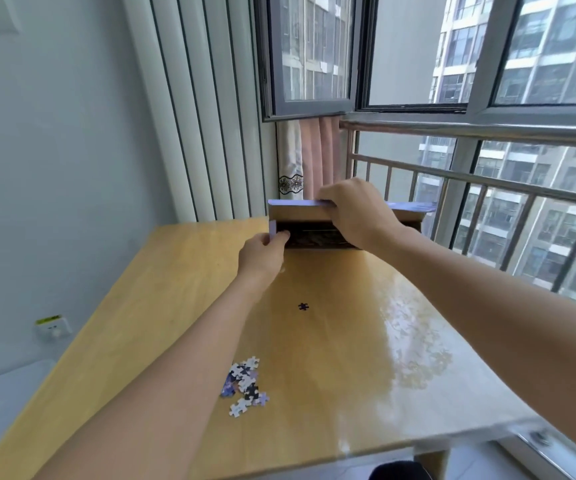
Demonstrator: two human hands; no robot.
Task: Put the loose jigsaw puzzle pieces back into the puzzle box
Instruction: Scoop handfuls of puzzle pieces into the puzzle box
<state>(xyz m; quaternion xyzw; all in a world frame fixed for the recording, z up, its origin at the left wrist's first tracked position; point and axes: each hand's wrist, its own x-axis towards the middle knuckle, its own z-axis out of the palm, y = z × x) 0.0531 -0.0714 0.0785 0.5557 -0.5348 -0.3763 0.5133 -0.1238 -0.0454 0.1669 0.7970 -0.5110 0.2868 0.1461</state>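
Desk: I look down on a glossy honey-coloured wooden desk [331, 358] set against a window with a metal railing.
Box: a flat cardboard puzzle box with a pale purple lid [314, 216] sits at the far edge of the desk, its near side gaping and dark inside.
Left hand: my left hand [262, 256] reaches to the box's near left corner; its grip pinches the small purple side flap there.
Right hand: my right hand [355, 211] lies over the box's top edge, fingers curled round the lid, clamped on it and holding it up.
Loose pieces: a small heap of white, blue and black jigsaw pieces [245, 384] lies near me, well apart from the box; one dark single piece [302, 306] lies alone between the heap and the box.
Step in hand: I judge this to be opening the box; no piece on the desk has gone in yet.
Next move: one hand should keep the lid raised while the other comes back for the pieces. The heap looks best scooped or slid together, the lone piece pinched up.
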